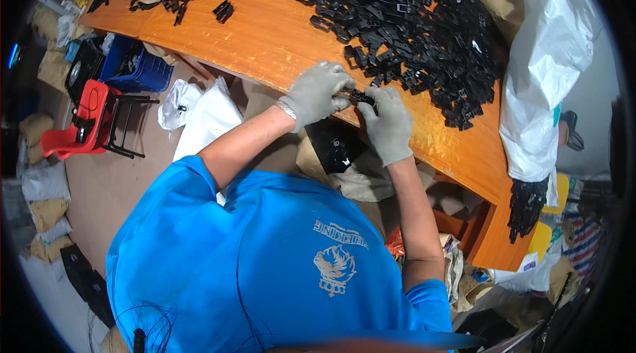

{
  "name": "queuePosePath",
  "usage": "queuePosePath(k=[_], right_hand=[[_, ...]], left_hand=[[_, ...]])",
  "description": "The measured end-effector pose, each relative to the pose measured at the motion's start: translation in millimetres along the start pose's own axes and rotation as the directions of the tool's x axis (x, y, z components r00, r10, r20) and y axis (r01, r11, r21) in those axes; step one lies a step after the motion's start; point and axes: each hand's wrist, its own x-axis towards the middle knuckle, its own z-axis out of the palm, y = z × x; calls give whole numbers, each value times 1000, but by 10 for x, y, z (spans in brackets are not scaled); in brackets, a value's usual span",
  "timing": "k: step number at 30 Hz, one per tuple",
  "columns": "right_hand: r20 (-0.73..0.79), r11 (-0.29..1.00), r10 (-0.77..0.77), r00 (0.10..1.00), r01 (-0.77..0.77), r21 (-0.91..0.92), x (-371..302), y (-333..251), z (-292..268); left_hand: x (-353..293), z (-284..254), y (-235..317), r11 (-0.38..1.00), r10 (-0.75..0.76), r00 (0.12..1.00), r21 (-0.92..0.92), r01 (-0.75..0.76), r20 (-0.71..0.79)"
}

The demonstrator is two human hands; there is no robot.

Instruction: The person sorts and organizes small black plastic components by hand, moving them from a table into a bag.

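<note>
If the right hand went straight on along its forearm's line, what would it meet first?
Likely the near edge of the pile of black pieces on the table; the right hand's height is unclear, so it might pass over.

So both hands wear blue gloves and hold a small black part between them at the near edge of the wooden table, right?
Not quite: the head view shows grey gloves, not blue. The left hand and right hand do hold a small black part between them at the near edge of the wooden table.

Bright tabletop (265, 35), edges bowed, dark rim perhaps blurred.
</note>
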Motion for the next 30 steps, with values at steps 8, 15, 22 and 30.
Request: queuePosePath(k=[8, 15, 22, 30], right_hand=[[18, 980, -189, 982, 188, 61, 124, 109, 199], [81, 990, -107, 991, 98, 103, 132, 15, 104], [77, 993, -97, 992, 92, 72, 122, 33, 92], [279, 915, 141, 950, -233, 329, 196, 224, 135]], left_hand=[[-5, 57, -20, 998, -54, 998, -38, 55, 27], [41, -146, -116, 983, -31, 990, -177, 55, 134], [182, -352, 86, 892, -323, 890, -210, 400, 321], [183, -48, -11, 969, -205, 953, -88, 229, 223]])
